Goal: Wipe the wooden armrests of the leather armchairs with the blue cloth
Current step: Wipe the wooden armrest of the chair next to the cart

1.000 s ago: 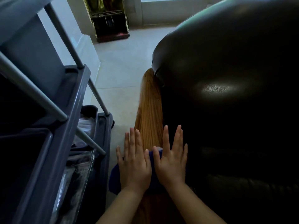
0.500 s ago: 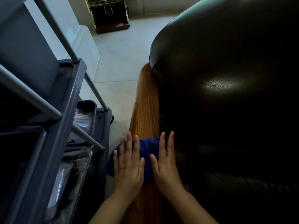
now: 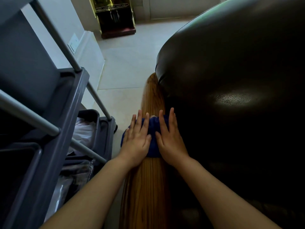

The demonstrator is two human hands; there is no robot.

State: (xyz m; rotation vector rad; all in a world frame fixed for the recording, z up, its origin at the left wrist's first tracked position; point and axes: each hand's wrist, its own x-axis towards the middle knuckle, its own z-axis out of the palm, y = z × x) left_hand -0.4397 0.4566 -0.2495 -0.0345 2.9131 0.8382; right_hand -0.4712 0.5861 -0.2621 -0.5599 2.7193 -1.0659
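Note:
A long wooden armrest [image 3: 152,96] runs away from me along the left side of a dark leather armchair [image 3: 231,96]. A blue cloth [image 3: 153,129] lies across the armrest about halfway along it. My left hand [image 3: 137,138] presses flat on the cloth's left part, fingers spread. On the cloth's right part my right hand [image 3: 170,139] lies flat too, next to the leather. Most of the cloth is hidden under both palms.
A grey housekeeping cart [image 3: 49,113] with metal bars stands close on the left, bags and linen on its lower shelf [image 3: 82,129]. Pale tiled floor [image 3: 125,66] lies beyond. A dark cabinet with brass trim [image 3: 115,15] stands at the far wall.
Both hands have slid the cloth forward along the armrest, away from me. More bare wood shows behind the hands.

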